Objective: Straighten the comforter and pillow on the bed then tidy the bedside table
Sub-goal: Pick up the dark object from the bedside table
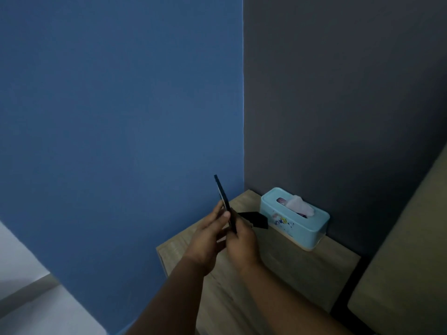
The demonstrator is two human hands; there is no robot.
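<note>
Head view: my left hand point(208, 234) and right hand point(242, 240) both grip a thin dark phone point(223, 201), edge-on, its long axis tilting up-left. It hangs above the wooden bench point(302, 267), near the blue tissue box point(295, 218), in a blue-and-grey wall corner.

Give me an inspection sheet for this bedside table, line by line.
Surface: wooden bedside table, mostly bare.
Job's things: flat dark object held up on edge; teal tissue box at the back, tissue sticking out.
Clutter: small black item beside the box, unclear what.
Grippers: left hand and right hand both grip the dark object.
Cables: nothing seen.
Surroundings: blue wall, grey wall, beige bed edge.
</note>
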